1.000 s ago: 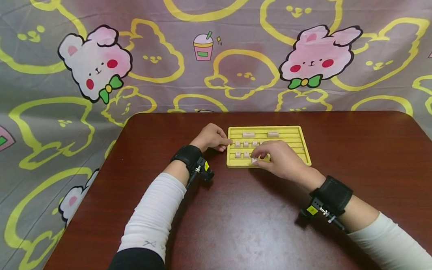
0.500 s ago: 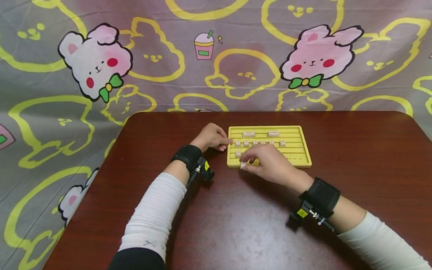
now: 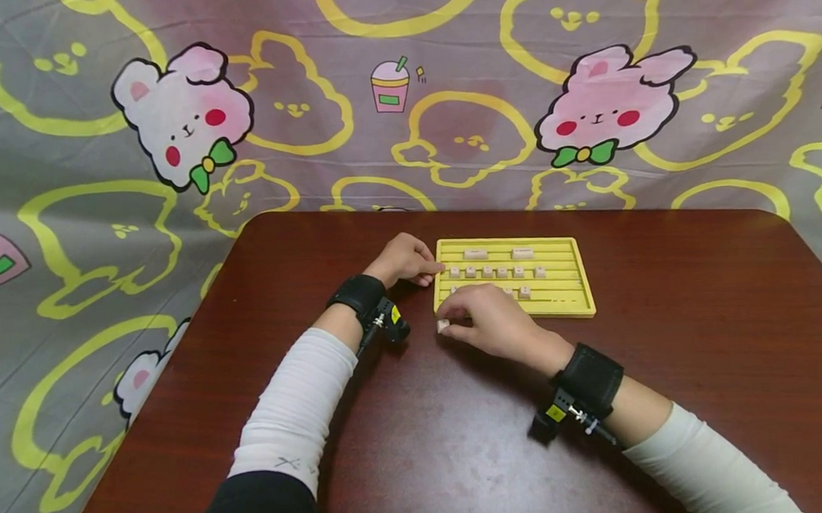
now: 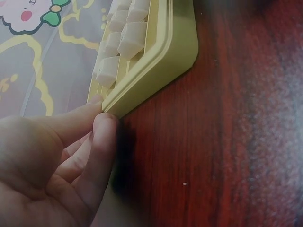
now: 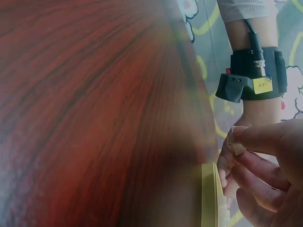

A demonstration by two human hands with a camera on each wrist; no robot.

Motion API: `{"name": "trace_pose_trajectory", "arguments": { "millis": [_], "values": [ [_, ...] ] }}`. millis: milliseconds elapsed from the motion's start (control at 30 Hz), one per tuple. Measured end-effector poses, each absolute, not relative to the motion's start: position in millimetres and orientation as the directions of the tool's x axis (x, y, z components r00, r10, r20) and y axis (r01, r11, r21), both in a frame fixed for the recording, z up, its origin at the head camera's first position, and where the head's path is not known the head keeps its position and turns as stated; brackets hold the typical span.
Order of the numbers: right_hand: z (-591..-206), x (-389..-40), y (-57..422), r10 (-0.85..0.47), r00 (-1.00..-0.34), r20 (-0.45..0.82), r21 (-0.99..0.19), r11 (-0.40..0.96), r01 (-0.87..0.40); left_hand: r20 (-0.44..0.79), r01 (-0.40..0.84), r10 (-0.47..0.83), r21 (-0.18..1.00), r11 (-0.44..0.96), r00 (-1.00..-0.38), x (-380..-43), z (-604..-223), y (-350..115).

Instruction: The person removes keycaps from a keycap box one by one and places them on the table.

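Small white key [image 3: 443,326] just off near-left corner of yellow tray [image 3: 586,278], pinched by right hand [image 3: 493,320]. Left hand [image 3: 406,260] pinches tray's left rim. Other keys [image 3: 502,272] sit in tray rows, two long blocks [image 3: 476,254] behind them. Tray's on counter [image 3: 427,426].

We see yellow rectangular plastic tray [image 3: 560,276] on reddish-brown wooden table [image 3: 421,450], toward far edge; grey cartoon-printed cloth [image 3: 351,170] behind table. In tray, back to front: long beige left bar [image 3: 475,254] and long beige right bar [image 3: 522,253], apart; then row of six small beige cubes [image 3: 488,272], rightmost spaced off; then front row [image 3: 524,292], partly hidden from us by right hand [image 3: 498,323]. Left hand [image 3: 404,261] left of tray, fingers [image 4: 102,137] on its left edge. Held small whitish block [image 3: 443,326] between right hand's fingers, just before tray's near-left corner.
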State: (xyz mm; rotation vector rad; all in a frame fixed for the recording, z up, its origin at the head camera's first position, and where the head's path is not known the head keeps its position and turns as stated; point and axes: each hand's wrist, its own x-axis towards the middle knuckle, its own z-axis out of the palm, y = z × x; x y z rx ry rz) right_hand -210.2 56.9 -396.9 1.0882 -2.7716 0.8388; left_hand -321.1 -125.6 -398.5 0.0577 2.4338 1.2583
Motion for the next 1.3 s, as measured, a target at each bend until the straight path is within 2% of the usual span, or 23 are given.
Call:
{"name": "trace_pose_trajectory", "arguments": {
  "millis": [1300],
  "values": [
    [-416.8,-207.8,28.6,-0.635,-0.750,0.185,-0.442,0.627,-0.641,-0.353,-0.178,0.196,0.789,0.588,-0.915,-322.1,-396.0,-124.8]
  ]
}}
